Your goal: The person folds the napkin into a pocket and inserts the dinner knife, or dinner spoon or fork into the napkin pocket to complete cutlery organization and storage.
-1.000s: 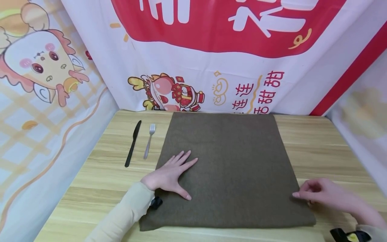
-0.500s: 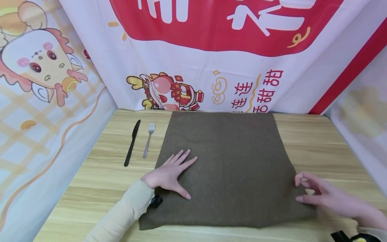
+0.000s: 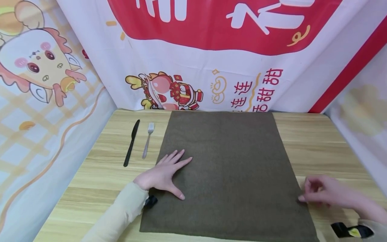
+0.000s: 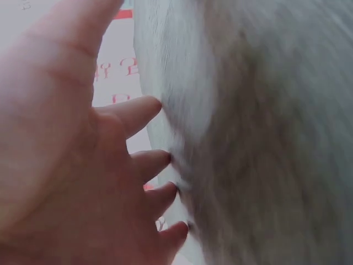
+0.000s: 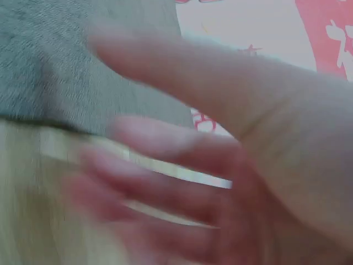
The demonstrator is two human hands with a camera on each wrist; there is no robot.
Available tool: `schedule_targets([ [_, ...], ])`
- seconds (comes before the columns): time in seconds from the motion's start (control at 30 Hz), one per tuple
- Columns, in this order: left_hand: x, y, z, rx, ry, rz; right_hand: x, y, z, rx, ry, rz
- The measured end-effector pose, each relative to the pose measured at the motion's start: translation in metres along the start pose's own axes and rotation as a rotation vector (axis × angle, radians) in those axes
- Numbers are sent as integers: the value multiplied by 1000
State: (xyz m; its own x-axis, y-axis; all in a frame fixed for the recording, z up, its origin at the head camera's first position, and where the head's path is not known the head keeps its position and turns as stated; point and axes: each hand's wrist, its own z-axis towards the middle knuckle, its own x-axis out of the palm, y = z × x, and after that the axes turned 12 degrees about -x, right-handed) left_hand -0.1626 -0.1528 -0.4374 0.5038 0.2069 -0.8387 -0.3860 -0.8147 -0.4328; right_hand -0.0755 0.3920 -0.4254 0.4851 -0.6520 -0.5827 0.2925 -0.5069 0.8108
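Brown cloth (image 3: 235,174): now reaching farther toward the near edge of the tabletop (image 3: 314,144) than half a second earlier, most plainly at the right near corner, formerly stopping short of the bottom of the head view.
Left hand (image 3: 160,176): shifted slightly toward the tabletop's left edge over the same interval.
Right hand (image 3: 328,191): shifted slightly toward the tabletop's right edge, with forefinger drawn in more.
Cloth position: spread flat over the middle of the tabletop, from the far edge down toward the near edge; right near corner at or past the bottom of the head view.
Left hand state: spread wide, palm down on the left part of the cloth, with thumb well apart from the fingers.
Right hand state: loosely curved at the cloth's right edge, with a gap between thumb and forefinger in the right wrist view; blurred there, contact with the cloth not possible to tell.
Knife (image 3: 132,143): black, lying toward the tabletop's far left corner, tip toward the far edge.
Fork (image 3: 148,140): metallic, lying between knife and cloth, tines toward the far edge, apart from both.
Sleeve (image 3: 118,208): cream, on the left arm, with a black item at the wrist.
Strap (image 3: 340,230): black, at the right wrist, beside a yellow patch.
Rear hanging (image 3: 181,57): white and red, printed with characters and a cartoon figure, behind the far edge.
Left hanging (image 3: 78,144): pale, printed with a cartoon face and checks, along the left edge.
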Motion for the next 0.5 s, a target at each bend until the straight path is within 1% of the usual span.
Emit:
schedule_targets([
  [0.03,-1,2,-3,-7,2,-3,0,2,6,2,-72,-118],
  [0.07,-2,4,-6,-13,4,-3,0,3,12,-3,-140,-199],
  [0.13,-4,7,-11,-15,8,-2,3,6,26,0,-228,-311],
  [0.17,-4,8,-13,-13,11,-1,5,7,33,-10,-240,-332],
  [0.2,-4,9,-15,-10,13,0,8,7,39,-22,-230,-344],
  [0.23,-3,9,-16,-9,14,-1,11,7,45,-34,-203,-340],
  [0.33,-1,10,-19,-11,11,13,19,6,57,-60,-89,-288],
  [0.4,1,9,-21,-17,7,26,23,5,60,-50,-23,-249],
  [0.5,3,8,-26,-19,-7,41,27,5,60,-27,25,-236],
])
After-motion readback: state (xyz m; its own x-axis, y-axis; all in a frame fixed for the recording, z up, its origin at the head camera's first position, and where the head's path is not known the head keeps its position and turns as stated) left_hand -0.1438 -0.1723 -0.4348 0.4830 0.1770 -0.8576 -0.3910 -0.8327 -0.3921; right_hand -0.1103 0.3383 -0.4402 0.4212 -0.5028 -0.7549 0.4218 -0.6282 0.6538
